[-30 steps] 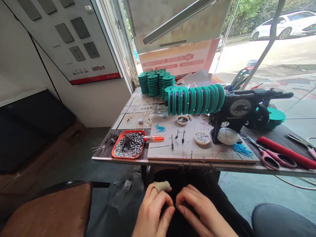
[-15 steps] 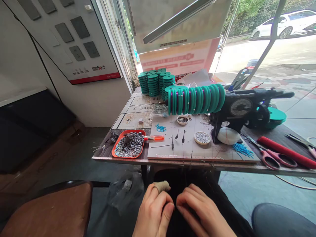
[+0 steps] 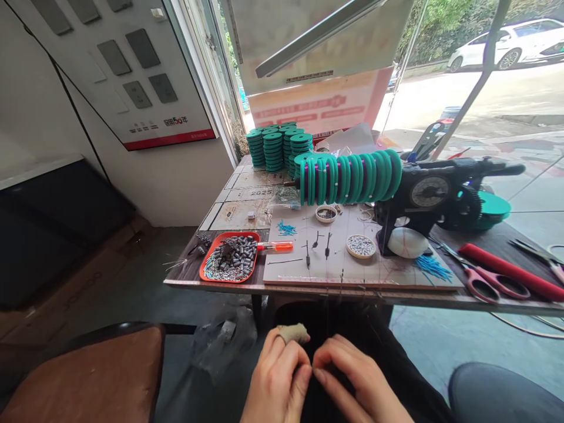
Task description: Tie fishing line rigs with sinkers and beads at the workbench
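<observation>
My left hand is closed in a pinch in front of the table edge, with a beige wrap on its index finger. Close beside it, my right hand is also pinched, and the fingertips nearly touch. A fine fishing line runs down from the table edge to the fingers; its end between them is too thin to make out. Above on the table, green spools sit in a row on a black winding device. Dark sinkers on lines lie on the pale board.
An orange tray of metal sinkers stands at the left, beside an orange-handled tool. Small dishes hold white beads and dark bits. Scissors and a red rod lie right; stacked green spools stand behind.
Both hands have shifted slightly, and their fingertips have come closer together. The fine line above them has moved a little to the left. Things on the table are unchanged.
</observation>
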`<state>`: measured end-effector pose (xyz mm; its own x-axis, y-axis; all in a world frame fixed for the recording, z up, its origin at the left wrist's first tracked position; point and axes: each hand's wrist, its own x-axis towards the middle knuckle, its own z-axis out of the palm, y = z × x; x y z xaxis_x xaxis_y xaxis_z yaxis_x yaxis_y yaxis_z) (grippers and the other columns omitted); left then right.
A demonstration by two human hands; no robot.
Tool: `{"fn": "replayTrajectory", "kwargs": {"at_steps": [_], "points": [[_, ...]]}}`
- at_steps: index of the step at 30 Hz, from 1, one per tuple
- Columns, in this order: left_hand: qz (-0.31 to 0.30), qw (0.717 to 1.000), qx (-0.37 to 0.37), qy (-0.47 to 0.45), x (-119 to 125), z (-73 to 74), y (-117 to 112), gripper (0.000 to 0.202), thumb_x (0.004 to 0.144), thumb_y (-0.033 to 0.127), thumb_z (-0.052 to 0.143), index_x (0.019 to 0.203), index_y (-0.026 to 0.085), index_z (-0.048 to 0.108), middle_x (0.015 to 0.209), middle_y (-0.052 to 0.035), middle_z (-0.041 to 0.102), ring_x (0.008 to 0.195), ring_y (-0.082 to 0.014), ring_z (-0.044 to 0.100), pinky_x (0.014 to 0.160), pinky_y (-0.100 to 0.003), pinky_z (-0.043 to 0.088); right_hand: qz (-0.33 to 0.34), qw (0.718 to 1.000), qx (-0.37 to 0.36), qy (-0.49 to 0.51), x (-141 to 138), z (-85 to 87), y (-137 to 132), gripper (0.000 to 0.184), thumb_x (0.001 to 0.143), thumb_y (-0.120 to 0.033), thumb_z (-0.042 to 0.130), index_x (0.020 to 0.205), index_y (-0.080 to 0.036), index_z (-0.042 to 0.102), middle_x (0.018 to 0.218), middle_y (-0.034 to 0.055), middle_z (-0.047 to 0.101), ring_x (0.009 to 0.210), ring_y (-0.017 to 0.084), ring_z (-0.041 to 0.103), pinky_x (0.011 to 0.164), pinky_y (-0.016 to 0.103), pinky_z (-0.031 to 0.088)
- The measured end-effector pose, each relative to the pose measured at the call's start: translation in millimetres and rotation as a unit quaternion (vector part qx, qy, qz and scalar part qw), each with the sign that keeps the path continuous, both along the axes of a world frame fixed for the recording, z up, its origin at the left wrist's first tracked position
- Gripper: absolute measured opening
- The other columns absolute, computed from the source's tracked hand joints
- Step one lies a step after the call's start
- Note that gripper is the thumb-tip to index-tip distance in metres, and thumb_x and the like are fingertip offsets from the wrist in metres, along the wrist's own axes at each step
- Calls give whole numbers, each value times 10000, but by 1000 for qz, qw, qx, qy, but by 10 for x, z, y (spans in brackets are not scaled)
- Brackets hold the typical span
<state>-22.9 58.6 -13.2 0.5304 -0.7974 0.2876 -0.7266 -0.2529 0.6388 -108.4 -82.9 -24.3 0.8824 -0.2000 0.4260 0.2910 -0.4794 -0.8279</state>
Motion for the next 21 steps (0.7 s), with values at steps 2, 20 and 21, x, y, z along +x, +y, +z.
{"fn": "replayTrajectory", "kwargs": {"at_steps": [2,20,21], "points": [[1,1000,6,-11,-1,-6,-4,215,920,259,397,756,171,506,871,-43,569,906,-138,512,784,-225,406,-1,1000,7,1,1,-1,0,155,902,-168,458,755,-155,504,671,12,541,614,98,501,555,175,415],[-8,994,64,-83,44,309,-41,153,861,213,483,732,165,551,866,-59,632,901,-149,582,761,-224,489,-5,1000,-6,4,1,6,-10,157,894,-155,460,748,-153,517,664,13,549,607,98,501,546,169,408],[-11,995,62,-79,50,310,-39,141,853,205,493,732,166,553,867,-57,634,905,-149,584,763,-222,490,-4,1000,-3,5,1,0,-9,165,898,-165,461,743,-153,517,660,13,549,604,98,500,543,170,405]]}}
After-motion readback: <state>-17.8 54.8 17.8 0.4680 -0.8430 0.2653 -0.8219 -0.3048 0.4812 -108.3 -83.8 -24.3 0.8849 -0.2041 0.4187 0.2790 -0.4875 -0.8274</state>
